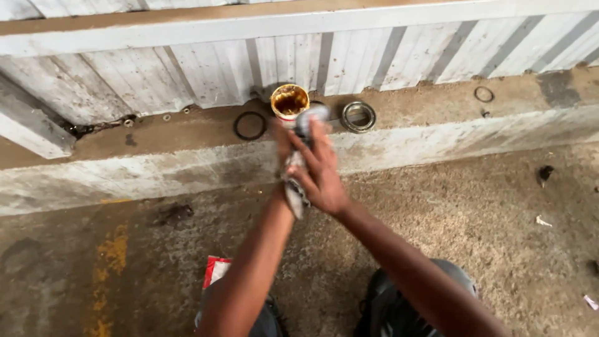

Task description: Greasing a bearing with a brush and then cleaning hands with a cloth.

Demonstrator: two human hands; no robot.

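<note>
Right hand (321, 178), fingers pressed around a grimy grey rag (298, 187), left hand (284, 146) gripping beneath; open grease tin (289, 103) just beyond fingertips (a careless swipe might topple it).

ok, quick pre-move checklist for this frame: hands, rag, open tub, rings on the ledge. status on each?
1. Both hands on the grey cloth rag: ok. The right hand wraps it from the front; the left hand is mostly hidden behind it.
2. What is inside the rag: cannot tell, wrapped and blurred.
3. Open round tub of brown grease upright on the concrete ledge: ok, no lid on it.
4. Shiny metal bearing ring lying flat, right of the tub: ok.
5. Black rubber ring flat, left of the tub: ok.
6. Small dark ring far right on the ledge: ok, apart from the rest.
</note>
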